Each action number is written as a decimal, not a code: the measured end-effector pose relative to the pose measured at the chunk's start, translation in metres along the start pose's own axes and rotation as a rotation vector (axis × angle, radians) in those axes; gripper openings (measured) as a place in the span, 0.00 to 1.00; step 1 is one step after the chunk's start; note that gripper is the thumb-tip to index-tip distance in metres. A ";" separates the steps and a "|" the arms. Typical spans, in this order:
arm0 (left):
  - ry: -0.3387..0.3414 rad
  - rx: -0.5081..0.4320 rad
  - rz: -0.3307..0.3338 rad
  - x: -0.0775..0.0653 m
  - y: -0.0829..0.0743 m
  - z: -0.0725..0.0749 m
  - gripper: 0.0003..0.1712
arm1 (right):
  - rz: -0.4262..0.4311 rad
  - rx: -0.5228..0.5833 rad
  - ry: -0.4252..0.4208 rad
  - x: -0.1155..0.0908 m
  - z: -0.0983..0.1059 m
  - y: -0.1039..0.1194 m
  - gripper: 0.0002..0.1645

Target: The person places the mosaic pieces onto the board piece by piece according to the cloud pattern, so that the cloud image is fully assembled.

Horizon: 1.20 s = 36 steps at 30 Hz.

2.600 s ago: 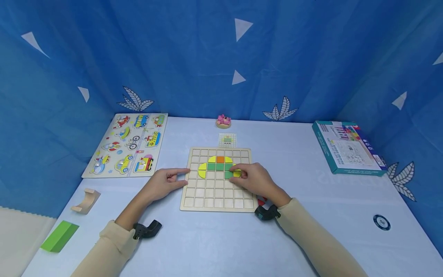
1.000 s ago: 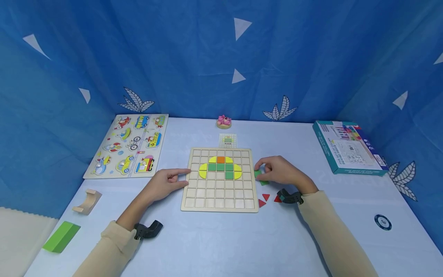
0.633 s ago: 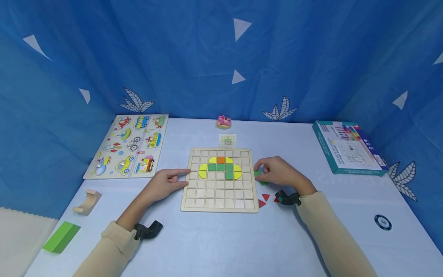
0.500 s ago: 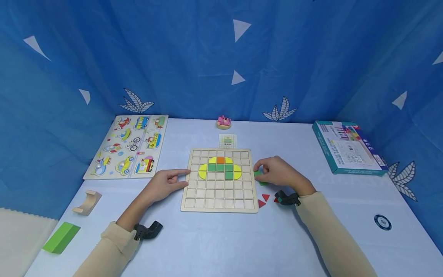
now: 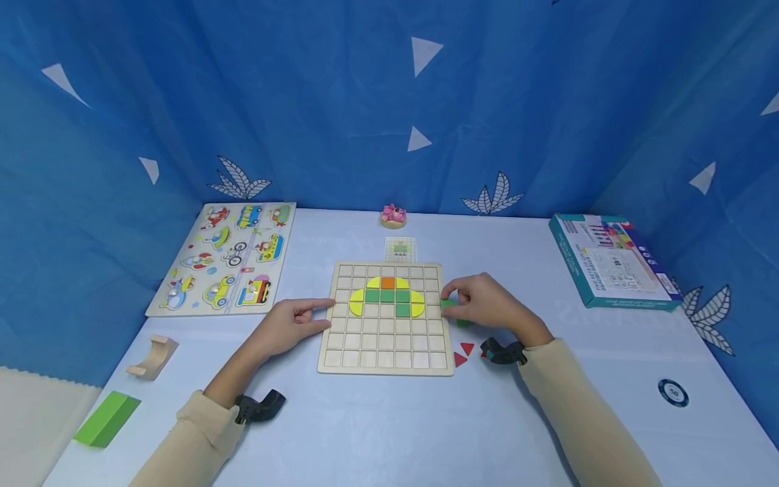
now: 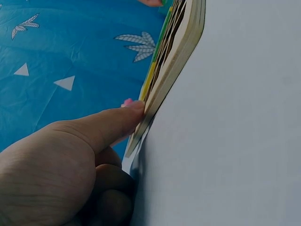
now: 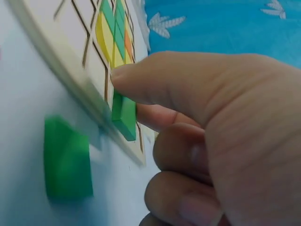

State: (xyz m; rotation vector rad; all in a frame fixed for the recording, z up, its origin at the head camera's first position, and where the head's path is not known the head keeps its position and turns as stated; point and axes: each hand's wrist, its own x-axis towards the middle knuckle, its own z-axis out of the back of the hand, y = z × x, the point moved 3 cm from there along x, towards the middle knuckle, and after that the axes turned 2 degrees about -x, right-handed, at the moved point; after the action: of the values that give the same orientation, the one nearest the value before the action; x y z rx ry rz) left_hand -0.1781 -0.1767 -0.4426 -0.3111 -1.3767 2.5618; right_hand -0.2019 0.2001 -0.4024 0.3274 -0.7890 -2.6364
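Observation:
My right hand [image 5: 489, 304] pinches a green square tile [image 7: 124, 115] between thumb and index finger, just over the right rim of the wooden grid board [image 5: 377, 341]. A second green tile [image 7: 68, 162] lies on the table beside the board, partly under that hand in the head view. On the board, yellow quarter-round tiles [image 5: 356, 302], an orange square [image 5: 387, 283] and several green squares [image 5: 403, 310] form an arch. My left hand [image 5: 289, 326] touches the board's left edge with its outstretched thumb and index finger.
Red triangles [image 5: 460, 359] lie near the board's lower right corner, one partly behind the right wrist camera. A pattern card [image 5: 399, 249] and pink figurine [image 5: 393, 215] stand beyond the board. Around lie a vehicle puzzle [image 5: 222, 257], a box [image 5: 615, 264] and a green block [image 5: 107, 419].
My right hand left the arch on the board, went right to the green tiles and took one. It has now moved slightly left with the tile to the rim. My left hand stayed put.

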 end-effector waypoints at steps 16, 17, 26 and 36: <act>0.007 -0.015 0.000 0.002 0.000 -0.004 0.25 | 0.195 -0.004 0.032 0.023 -0.034 0.046 0.11; 0.006 -0.014 0.000 0.002 0.000 -0.004 0.25 | 0.200 -0.005 0.027 0.025 -0.036 0.047 0.11; 0.001 -0.022 0.014 0.001 0.002 -0.004 0.25 | 0.217 0.000 -0.017 0.040 -0.050 0.063 0.09; -0.001 -0.009 0.011 0.000 -0.001 -0.001 0.24 | 0.146 -0.032 -0.061 0.047 -0.063 0.070 0.11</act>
State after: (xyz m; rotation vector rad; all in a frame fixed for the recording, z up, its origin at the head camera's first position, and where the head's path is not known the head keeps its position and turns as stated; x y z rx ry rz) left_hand -0.1777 -0.1761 -0.4424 -0.3195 -1.3912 2.5657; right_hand -0.2051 0.0965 -0.4196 0.1743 -0.7587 -2.5294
